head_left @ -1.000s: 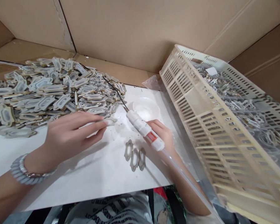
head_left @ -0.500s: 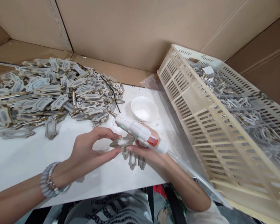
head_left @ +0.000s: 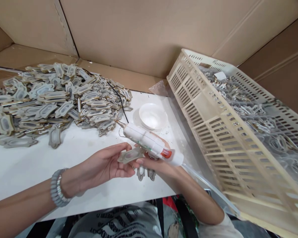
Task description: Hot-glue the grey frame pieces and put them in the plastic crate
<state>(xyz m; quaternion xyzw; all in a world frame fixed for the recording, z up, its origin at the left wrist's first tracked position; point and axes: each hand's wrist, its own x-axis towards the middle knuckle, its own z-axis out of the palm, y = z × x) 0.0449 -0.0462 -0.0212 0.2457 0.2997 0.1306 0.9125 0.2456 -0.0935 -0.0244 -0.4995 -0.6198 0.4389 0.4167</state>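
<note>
My right hand (head_left: 161, 162) is wrapped around a white glue gun (head_left: 145, 138) with an orange part near its back. The gun's nozzle points up and left, and a long pale stick runs out of its rear. A flat grey frame-shaped piece (head_left: 132, 154) is between my hands, its right end by my right thumb. My left hand (head_left: 109, 165), palm turned up, has its curled fingers at the piece's left end; their exact contact is partly hidden. Several more grey pieces (head_left: 140, 172) lie on the white table (head_left: 89, 195) below my hands.
A large heap of similar grey pieces (head_left: 47, 109) covers the left side, with a black cable (head_left: 121, 100) crossing it. A white bowl (head_left: 153, 116) stands behind the gun. At right is a cream plastic crate (head_left: 213, 132) with bagged metal parts. Cardboard walls (head_left: 129, 36) enclose the back.
My left hand has rolled palm up, its fingers moving beneath the grey piece. The piece has tilted, its left end lower. The glue gun has shifted slightly down and right.
</note>
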